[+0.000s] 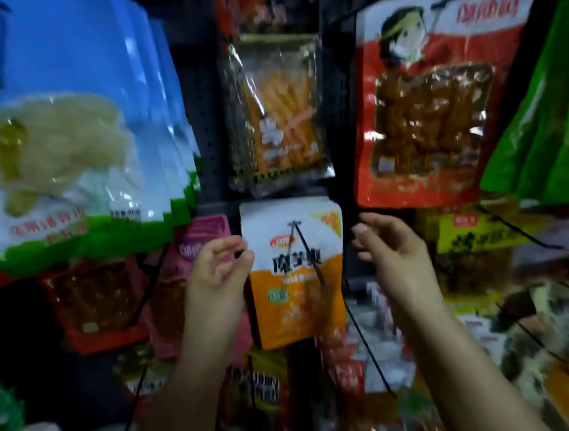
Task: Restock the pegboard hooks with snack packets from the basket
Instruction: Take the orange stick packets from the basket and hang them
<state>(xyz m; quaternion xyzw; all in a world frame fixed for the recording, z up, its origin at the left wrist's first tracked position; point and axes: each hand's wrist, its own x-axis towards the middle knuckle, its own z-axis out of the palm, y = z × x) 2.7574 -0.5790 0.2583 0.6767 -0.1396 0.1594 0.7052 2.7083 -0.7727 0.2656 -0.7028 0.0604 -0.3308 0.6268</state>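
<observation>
A white and orange snack packet (294, 269) hangs on a black wire hook (305, 248) at the middle of the dark pegboard (204, 126). My left hand (217, 272) is at the packet's left edge, fingers loosely curled, its fingertips touching or almost touching the edge; a grip is not plain. My right hand (393, 250) hovers just right of the packet, fingers relaxed and apart from it, holding nothing. The basket is out of view.
Hanging packets crowd the board: a blue and green one (73, 137) upper left, a clear pack of orange sticks (277, 112) above, a red and white one (434, 99) upper right, a green bag (556, 116) far right. Bare wire hooks (518, 232) jut out lower right.
</observation>
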